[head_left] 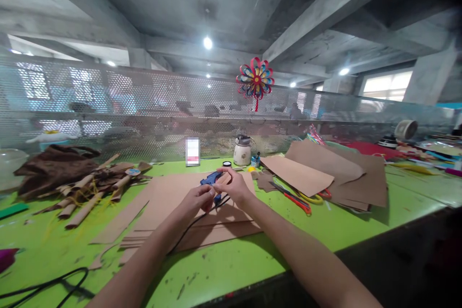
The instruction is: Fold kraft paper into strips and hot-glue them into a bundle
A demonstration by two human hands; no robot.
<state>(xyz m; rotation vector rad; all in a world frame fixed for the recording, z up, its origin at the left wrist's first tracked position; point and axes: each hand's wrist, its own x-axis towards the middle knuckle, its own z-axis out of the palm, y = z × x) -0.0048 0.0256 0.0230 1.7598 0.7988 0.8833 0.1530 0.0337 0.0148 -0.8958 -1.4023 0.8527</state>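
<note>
My right hand [236, 186] is closed around a blue glue gun [210, 179], its fingers curled over the top and its thumb below. A black cord [191, 225] trails from the gun down to the left. Close beside it, my left hand [202, 198] has its fingertips pinched together near the gun; what lies between them is too small to make out. Both hands are above a stack of brown paper sheets [169, 202], whose layered edges show at the front. A brown bit shows between my right thumb and fingers.
Left lie rolled brown paper pieces [84, 202] with yellow strands and a dark brown bag [54, 166]. Behind stand a phone [192, 151] and a pale bottle [242, 151]. Right are orange-handled scissors [298, 203] and more paper sheets [325, 168]. A perforated metal screen [162, 101] backs the green table [270, 252].
</note>
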